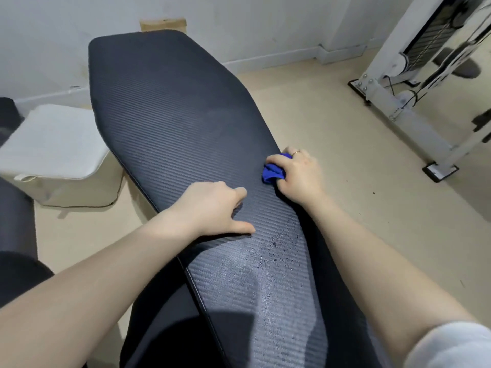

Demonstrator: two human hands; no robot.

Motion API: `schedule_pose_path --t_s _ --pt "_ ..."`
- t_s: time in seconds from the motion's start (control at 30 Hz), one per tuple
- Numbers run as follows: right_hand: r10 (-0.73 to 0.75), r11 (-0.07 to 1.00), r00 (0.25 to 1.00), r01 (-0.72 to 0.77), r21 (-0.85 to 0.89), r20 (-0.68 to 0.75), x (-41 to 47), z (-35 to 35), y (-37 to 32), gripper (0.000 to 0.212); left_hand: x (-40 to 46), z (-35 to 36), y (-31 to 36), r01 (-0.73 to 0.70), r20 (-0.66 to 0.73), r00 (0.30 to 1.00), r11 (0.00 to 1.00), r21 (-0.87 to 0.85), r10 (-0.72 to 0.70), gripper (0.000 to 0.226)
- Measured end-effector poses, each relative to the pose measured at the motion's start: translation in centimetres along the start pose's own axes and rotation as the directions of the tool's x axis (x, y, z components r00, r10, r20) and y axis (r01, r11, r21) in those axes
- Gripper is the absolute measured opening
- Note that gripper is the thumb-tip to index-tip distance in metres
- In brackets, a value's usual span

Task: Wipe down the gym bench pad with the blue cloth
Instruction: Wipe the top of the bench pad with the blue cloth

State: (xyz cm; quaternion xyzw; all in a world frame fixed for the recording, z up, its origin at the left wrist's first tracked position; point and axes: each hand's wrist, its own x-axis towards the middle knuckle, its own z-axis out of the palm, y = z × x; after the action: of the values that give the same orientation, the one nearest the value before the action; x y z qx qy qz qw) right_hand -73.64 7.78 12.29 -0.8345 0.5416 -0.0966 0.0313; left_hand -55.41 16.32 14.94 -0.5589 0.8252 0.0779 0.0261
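The gym bench pad (170,115) is long, dark and ribbed, running from the bottom of the view up to the wall. Water droplets and a wet sheen lie on its near part. A bunched blue cloth (271,172) sits at the pad's right edge, gripped by my right hand (300,176), which wears a ring. My left hand (212,208) rests on the pad's middle, fingers curled under and thumb stretched out, holding nothing.
A white padded box (55,155) stands on the floor left of the bench. A white weight machine frame (414,81) occupies the right back corner, its foot (439,171) near the bench. Beige floor surrounds the bench.
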Motion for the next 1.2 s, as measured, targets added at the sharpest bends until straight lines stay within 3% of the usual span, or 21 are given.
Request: schedule_pose_path --t_s 0.1,0.2,0.3,0.37,0.5,0.57,0.77,0.97,1.1,1.2 --pt "-0.047 0.998 0.997 0.05 -0.043 0.056 0.3 -0.2 0.8 0.037 0.3 1.1 0.3 -0.047 0.05 0.998 0.999 -0.002 0.047 0.061" --pt "-0.053 0.996 0.998 0.052 0.07 0.013 -3.8 -0.6 1.2 0.035 0.6 1.5 0.2 -0.022 0.082 0.996 0.999 -0.05 0.026 0.06" --pt "-0.071 0.987 0.995 0.061 0.149 0.068 -6.4 -1.1 1.6 0.038 0.6 1.5 0.3 0.008 0.113 0.994 0.997 -0.072 0.001 0.061" --pt "-0.096 0.987 0.994 0.089 0.131 0.044 -4.7 -1.0 1.5 0.042 0.6 1.5 0.4 0.013 0.123 0.992 0.998 -0.063 -0.005 0.061" --pt "-0.011 0.994 1.0 0.009 0.109 0.022 -0.5 -0.5 0.6 0.043 0.4 1.5 0.5 0.014 0.124 0.992 1.0 -0.011 -0.013 0.061" --pt "-0.007 0.992 0.999 0.002 0.126 0.036 -1.6 -1.0 0.7 0.043 0.3 1.5 0.7 0.012 0.129 0.992 1.0 0.004 -0.012 0.063" --pt "-0.194 0.969 0.954 0.149 0.199 0.227 -8.0 -2.8 0.8 0.041 0.3 1.3 0.6 0.056 0.18 0.983 0.997 -0.05 -0.046 0.059" --pt "-0.107 0.994 0.988 0.103 0.038 0.111 -2.6 -1.6 -0.7 0.039 0.4 1.7 0.7 0.056 0.146 0.988 0.998 -0.037 -0.05 0.059" --pt "-0.188 0.977 0.968 0.167 0.133 0.164 -7.2 -2.4 -0.9 0.047 0.3 1.5 0.9 0.06 0.146 0.988 0.998 -0.027 -0.055 0.065" --pt "-0.182 0.978 0.956 0.152 0.141 0.23 -9.2 -3.1 -1.3 0.039 0.6 1.3 0.8 0.048 0.145 0.988 0.999 -0.009 -0.046 0.069"
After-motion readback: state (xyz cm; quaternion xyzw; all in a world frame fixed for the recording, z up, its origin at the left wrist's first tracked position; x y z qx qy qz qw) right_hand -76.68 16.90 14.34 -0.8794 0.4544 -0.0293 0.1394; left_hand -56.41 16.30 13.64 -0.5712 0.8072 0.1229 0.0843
